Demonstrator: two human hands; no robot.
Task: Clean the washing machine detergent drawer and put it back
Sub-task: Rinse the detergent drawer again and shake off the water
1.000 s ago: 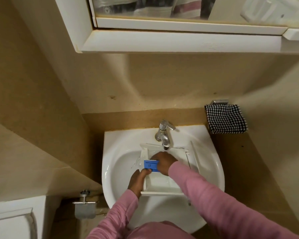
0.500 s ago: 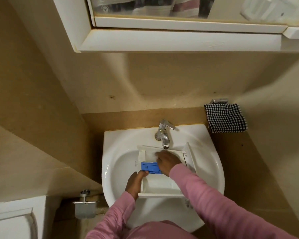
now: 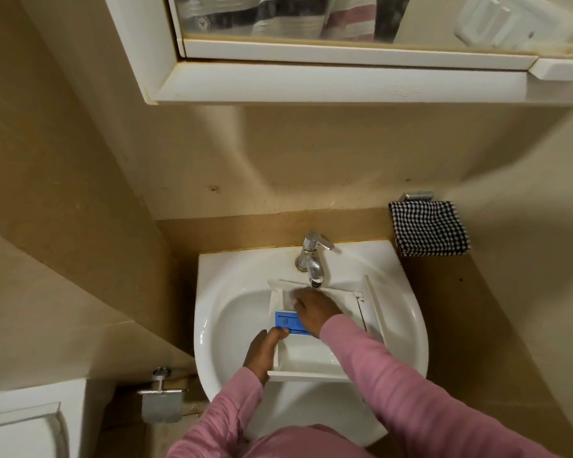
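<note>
A: Near edge first?
B: Two pink sleeves point(image 3: 411, 388) coming in from the bottom. One white detergent drawer point(image 3: 306, 357) sits in the one white sink point(image 3: 232, 312), long axis running near-to-far. Front panel faces the person, far end sits under the tap point(image 3: 313, 259).

A: Left hand?
B: Left hand point(image 3: 262, 350) is on the drawer's left wall near the front, fingers curled over the rim, thumb tip touching the blue insert point(image 3: 288, 322). Gripping the drawer.

A: Right hand?
B: Right hand point(image 3: 311, 309) reaches over the middle into the far compartment, fingers bunched together, pressed down. Something pale at the fingertips, blurred; can't tell what it is or whether it's held.

A: Inserts?
B: One blue, lying across the drawer between the compartments, partly under the right hand. Near compartment is bare white.

A: Anything else in the basin?
B: One long white panel point(image 3: 376, 309) leaning along the drawer's right side, against the basin wall.

A: Further back?
B: One checkered cloth point(image 3: 429, 228) on a wall holder right of the sink. One mirror cabinet point(image 3: 311, 84) above.
</note>
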